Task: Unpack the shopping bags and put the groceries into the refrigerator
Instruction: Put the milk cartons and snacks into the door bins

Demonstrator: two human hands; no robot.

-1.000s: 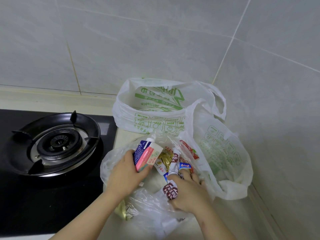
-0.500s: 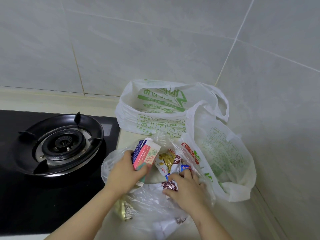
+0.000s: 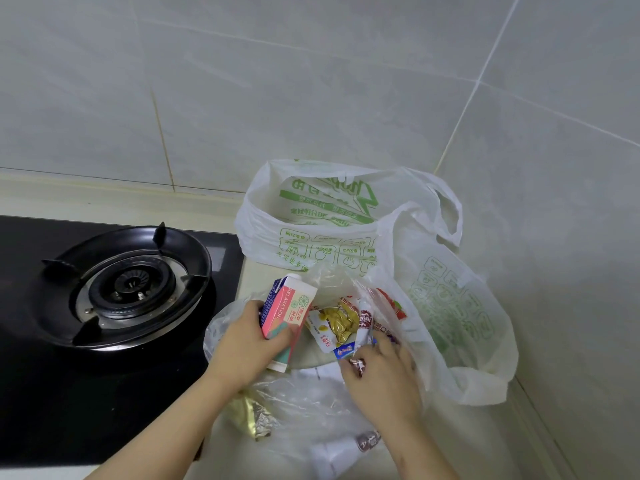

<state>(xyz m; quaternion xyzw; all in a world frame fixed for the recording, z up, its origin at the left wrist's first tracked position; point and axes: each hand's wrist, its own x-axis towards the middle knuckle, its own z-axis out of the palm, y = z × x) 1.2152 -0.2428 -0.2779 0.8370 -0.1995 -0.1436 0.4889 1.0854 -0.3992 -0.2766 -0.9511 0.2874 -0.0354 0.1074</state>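
My left hand [image 3: 247, 344] grips a pink, blue and white carton [image 3: 289, 311], held upright over a clear plastic bag [image 3: 294, 400] on the counter. My right hand [image 3: 381, 372] reaches into that bag and pinches small snack packets [image 3: 356, 358]. A yellow-printed pouch [image 3: 337, 322] and red-labelled packets [image 3: 391, 303] lie among them. Two white shopping bags with green print stand behind: one [image 3: 311, 237] at the back, one [image 3: 460, 299] at the right by the wall.
A black gas hob with a burner [image 3: 128, 285] fills the left. Tiled walls close the back and the right corner. A gold foil pack [image 3: 252, 417] and a white tube [image 3: 343, 452] lie in the clear bag near the counter's front.
My left hand with the carton has shifted slightly left and lower. My right hand has moved deeper into the clear bag among the packets. The view has tilted down a little.
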